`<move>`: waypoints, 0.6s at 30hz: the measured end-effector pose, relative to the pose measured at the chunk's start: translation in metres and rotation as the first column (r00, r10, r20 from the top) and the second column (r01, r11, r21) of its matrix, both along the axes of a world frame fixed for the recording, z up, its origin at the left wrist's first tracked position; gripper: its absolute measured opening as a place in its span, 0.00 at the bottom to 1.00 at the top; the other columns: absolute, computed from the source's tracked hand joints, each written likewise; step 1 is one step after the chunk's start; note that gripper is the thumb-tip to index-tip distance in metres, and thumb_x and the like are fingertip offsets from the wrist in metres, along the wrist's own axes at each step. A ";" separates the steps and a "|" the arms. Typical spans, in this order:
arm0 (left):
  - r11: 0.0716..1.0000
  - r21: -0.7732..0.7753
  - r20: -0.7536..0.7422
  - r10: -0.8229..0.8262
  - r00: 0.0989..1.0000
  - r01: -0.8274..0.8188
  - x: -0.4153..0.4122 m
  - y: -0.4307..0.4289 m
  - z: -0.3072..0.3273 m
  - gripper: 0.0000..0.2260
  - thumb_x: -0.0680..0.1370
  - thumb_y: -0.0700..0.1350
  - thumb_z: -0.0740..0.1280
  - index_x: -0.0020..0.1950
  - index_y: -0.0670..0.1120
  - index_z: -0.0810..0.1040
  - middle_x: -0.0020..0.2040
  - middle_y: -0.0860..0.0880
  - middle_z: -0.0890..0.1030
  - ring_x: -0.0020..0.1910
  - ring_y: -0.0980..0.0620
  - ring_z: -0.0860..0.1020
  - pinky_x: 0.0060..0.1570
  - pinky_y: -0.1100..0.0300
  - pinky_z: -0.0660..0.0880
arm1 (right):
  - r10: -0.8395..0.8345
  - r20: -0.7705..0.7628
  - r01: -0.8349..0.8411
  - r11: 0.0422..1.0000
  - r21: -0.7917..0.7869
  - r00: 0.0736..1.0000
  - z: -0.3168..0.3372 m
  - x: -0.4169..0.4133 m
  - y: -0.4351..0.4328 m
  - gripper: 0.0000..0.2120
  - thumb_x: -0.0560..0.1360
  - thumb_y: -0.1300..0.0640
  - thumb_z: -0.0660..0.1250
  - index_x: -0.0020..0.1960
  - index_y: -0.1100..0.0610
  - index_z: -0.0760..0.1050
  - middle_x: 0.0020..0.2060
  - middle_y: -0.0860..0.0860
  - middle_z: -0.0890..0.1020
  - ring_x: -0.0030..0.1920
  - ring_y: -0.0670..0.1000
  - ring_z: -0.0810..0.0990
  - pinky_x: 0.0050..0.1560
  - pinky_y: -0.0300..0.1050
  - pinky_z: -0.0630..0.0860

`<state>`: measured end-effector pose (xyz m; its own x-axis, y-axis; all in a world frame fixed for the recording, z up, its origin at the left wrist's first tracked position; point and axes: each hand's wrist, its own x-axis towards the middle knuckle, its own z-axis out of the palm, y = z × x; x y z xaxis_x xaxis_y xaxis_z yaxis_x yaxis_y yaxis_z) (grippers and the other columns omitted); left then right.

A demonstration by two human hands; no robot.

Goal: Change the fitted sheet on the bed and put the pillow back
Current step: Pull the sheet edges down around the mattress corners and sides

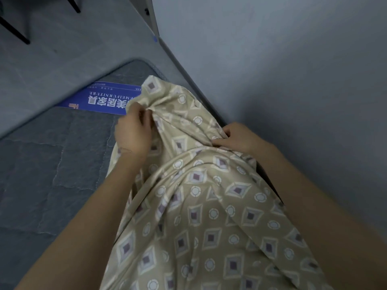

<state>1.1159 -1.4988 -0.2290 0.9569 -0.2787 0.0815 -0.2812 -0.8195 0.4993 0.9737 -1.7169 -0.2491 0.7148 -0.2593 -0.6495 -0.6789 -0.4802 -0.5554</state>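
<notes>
A beige fitted sheet (201, 216) with a pattern of diamonds and circles lies bunched along the right side of a grey quilted mattress (52, 164). My left hand (134, 130) pinches a gathered fold of the sheet near its far end. My right hand (236, 137) grips the sheet's edge at the mattress side, close to the wall. The sheet's far corner (155, 86) stands up loose over the mattress. No pillow is in view.
A blue label (100, 99) with white lettering lies on the mattress near its far rounded corner. A grey wall (293, 70) runs along the right side. Grey floor (62, 45) and dark furniture legs (14, 30) lie beyond the mattress.
</notes>
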 end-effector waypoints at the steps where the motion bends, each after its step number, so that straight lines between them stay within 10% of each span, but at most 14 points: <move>1: 0.990 -0.130 -0.032 0.051 0.998 -0.055 0.005 0.000 0.002 0.09 0.82 0.46 0.62 0.51 0.40 0.76 0.44 0.42 0.82 0.44 0.41 0.79 0.40 0.55 0.69 | 0.010 0.001 -0.010 1.000 -0.029 1.000 0.002 0.004 -0.001 0.24 0.72 0.43 0.71 0.37 0.64 0.73 0.33 0.55 0.74 0.34 0.53 0.72 0.36 0.44 0.66; 5: 0.892 -0.427 -0.086 0.125 0.988 -0.150 0.034 -0.001 -0.001 0.08 0.80 0.43 0.61 0.51 0.40 0.75 0.41 0.46 0.81 0.39 0.52 0.77 0.46 0.53 0.74 | -0.107 0.145 0.113 0.993 -0.033 0.984 0.015 0.028 0.004 0.20 0.74 0.46 0.70 0.34 0.58 0.70 0.30 0.54 0.70 0.31 0.49 0.69 0.31 0.43 0.61; 8: 0.842 -0.527 -0.182 0.023 0.983 -0.117 0.053 0.005 -0.010 0.18 0.80 0.49 0.63 0.67 0.42 0.69 0.59 0.48 0.79 0.57 0.57 0.77 0.64 0.52 0.71 | -0.520 0.257 0.428 0.838 0.338 0.815 0.017 0.057 0.009 0.07 0.76 0.56 0.70 0.44 0.61 0.80 0.36 0.55 0.81 0.34 0.47 0.79 0.36 0.36 0.76; 11: 0.975 -0.219 -0.203 -0.089 0.975 0.044 0.074 0.020 -0.027 0.43 0.75 0.63 0.67 0.80 0.46 0.48 0.79 0.46 0.55 0.78 0.49 0.54 0.77 0.53 0.48 | -0.671 0.210 0.465 0.673 0.575 0.711 0.014 0.106 0.017 0.05 0.75 0.61 0.70 0.46 0.64 0.80 0.40 0.57 0.80 0.41 0.50 0.80 0.49 0.42 0.80; 15: 0.978 0.209 -0.167 0.058 0.984 -0.022 0.105 0.028 -0.052 0.50 0.69 0.75 0.54 0.80 0.47 0.40 0.80 0.43 0.49 0.78 0.45 0.48 0.76 0.49 0.41 | -0.529 0.406 0.322 0.818 0.476 0.745 0.010 0.169 0.024 0.07 0.73 0.57 0.71 0.46 0.62 0.79 0.37 0.50 0.78 0.38 0.45 0.76 0.44 0.37 0.74; 18: 0.948 0.317 -0.073 0.053 0.996 -0.027 0.115 0.024 -0.070 0.47 0.71 0.74 0.48 0.80 0.46 0.43 0.80 0.43 0.52 0.78 0.44 0.51 0.76 0.48 0.43 | -0.393 0.449 0.260 0.908 0.329 0.802 -0.013 0.185 0.032 0.23 0.69 0.51 0.74 0.61 0.58 0.75 0.55 0.55 0.79 0.51 0.46 0.78 0.55 0.42 0.74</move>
<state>1.2307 -1.4748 -0.2993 0.9676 -0.2389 -0.0815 -0.2145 -0.9484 0.2334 1.1590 -1.6852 -0.2618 0.8551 -0.4203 -0.3037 -0.3712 -0.0874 -0.9244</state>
